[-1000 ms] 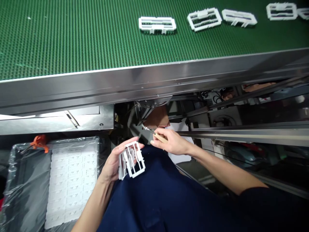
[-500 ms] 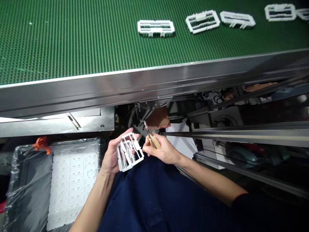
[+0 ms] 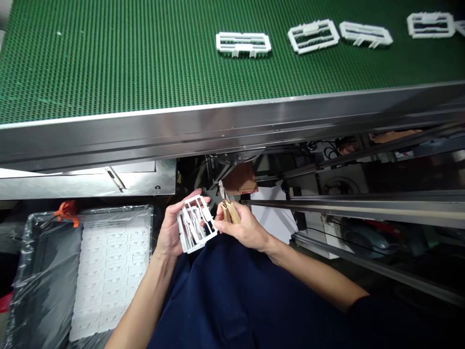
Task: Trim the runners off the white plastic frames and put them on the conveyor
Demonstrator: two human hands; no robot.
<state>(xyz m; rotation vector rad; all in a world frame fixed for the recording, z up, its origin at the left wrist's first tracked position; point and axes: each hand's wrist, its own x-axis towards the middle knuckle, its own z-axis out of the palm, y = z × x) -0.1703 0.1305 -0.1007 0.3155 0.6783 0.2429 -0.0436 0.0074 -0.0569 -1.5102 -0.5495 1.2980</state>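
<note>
My left hand (image 3: 170,232) is closed around a white plastic frame part (image 3: 196,224), held upright over my lap just below the conveyor's edge. My right hand (image 3: 244,228) grips small cutters with tan handles (image 3: 228,208), their metal tips pointing up, and its fingertips touch the right side of the white frame. Both hands meet above my dark blue clothing (image 3: 232,300).
A green conveyor belt (image 3: 127,58) with a steel rim (image 3: 232,126) carries several white frame parts, such as one at the middle (image 3: 243,42). A plastic-lined bin (image 3: 43,271) holding a white tray sheet (image 3: 107,276) stands at lower left. Machinery and rails fill the right.
My right hand has moved left, turning the cutters tips-up, until it touches the frame. My left hand raised the frame slightly.
</note>
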